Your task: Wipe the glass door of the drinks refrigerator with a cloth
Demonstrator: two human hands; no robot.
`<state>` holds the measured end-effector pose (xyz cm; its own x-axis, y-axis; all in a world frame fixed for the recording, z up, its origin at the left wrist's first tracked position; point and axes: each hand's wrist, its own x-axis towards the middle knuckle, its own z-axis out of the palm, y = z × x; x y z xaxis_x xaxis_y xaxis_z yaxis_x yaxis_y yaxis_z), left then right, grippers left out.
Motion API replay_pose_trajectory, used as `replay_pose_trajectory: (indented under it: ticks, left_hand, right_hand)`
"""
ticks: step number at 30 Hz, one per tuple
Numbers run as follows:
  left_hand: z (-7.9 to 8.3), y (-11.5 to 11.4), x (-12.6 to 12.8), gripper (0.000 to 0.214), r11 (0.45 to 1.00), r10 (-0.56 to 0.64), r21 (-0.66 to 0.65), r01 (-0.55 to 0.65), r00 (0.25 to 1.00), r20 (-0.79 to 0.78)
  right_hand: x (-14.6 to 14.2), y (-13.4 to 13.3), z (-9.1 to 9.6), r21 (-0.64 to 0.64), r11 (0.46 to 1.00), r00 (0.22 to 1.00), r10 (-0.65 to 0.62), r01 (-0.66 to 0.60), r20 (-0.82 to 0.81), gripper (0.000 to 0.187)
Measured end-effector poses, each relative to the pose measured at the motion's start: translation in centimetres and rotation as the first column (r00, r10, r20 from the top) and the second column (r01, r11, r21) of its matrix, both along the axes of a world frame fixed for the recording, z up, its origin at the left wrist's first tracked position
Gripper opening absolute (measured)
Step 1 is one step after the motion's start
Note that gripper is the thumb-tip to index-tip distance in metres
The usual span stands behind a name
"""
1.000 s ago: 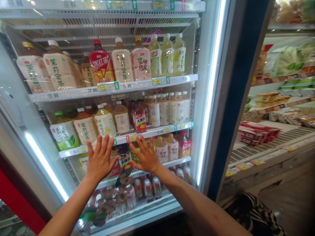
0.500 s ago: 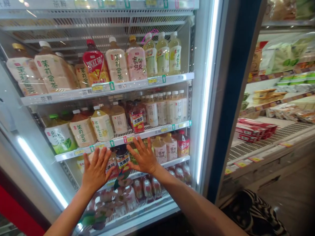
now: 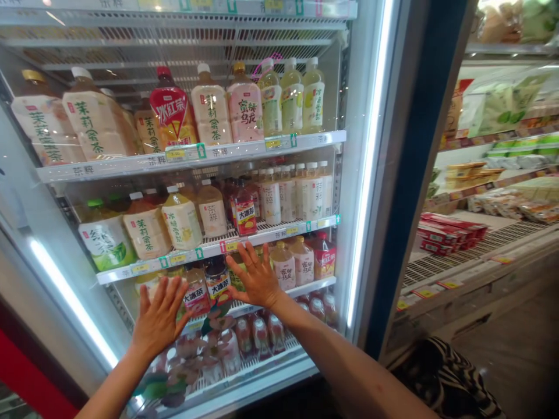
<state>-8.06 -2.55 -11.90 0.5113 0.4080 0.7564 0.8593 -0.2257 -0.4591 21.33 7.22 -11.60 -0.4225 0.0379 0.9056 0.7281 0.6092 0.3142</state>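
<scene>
My left hand (image 3: pixel 159 317) is open, fingers spread, in front of the lower shelves of a glass-fronted drinks cooler. My right hand (image 3: pixel 255 276) is open too, palm forward, before the third visible shelf. Neither hand holds anything; whether they touch the glass I cannot tell. Between them stand a dark iced tea bottle (image 3: pixel 218 280) and a red-labelled tea bottle (image 3: pixel 196 291). Just right of my right hand are pink-labelled bottles (image 3: pixel 283 267) and a red-capped bottle (image 3: pixel 324 256). Parts of the bottles behind my fingers are hidden.
Upper shelves carry large tea bottles (image 3: pixel 213 113) and a green-capped bottle (image 3: pixel 105 235). Bright light strips (image 3: pixel 371 145) run along the cooler's sides. To the right, an open chiller holds red boxes (image 3: pixel 449 233). Patterned black-and-white fabric (image 3: pixel 454 378) shows at the lower right.
My left hand has moved down and slightly left, uncovering more of the red-labelled tea bottle. My right hand stays almost where it was, still spread.
</scene>
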Motion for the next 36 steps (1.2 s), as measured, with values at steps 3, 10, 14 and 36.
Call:
replay_pose_trajectory:
  ticks: [3,10,14,36]
  left_hand:
    - [-2.3,-0.7,-0.3,0.073,0.996,-0.059,-0.074,0.050,0.990,-0.130]
    - [4.8,0.5,-0.4,0.081,0.998,0.067,-0.006,-0.067,0.990,0.122]
    - [0.3,0.1,0.5,0.081,1.000,-0.001,-0.025,0.001,1.000,-0.005]
    - [3.9,0.6,2.8,0.073,0.999,0.038,-0.029,-0.039,0.999,-0.038]
  right_hand:
    - [0.0,-0.1,0.1,0.003,1.000,1.000,0.019,-0.019,0.000,0.087]
    - [0.0,-0.2,0.2,0.005,1.000,1.000,0.019,-0.019,-0.005,0.088]
    - [0.0,-0.1,0.1,-0.004,1.000,1.000,0.002,-0.002,-0.002,0.085]
    - [0.0,-0.1,0.2,-0.006,1.000,1.000,-0.024,0.024,0.006,0.079]
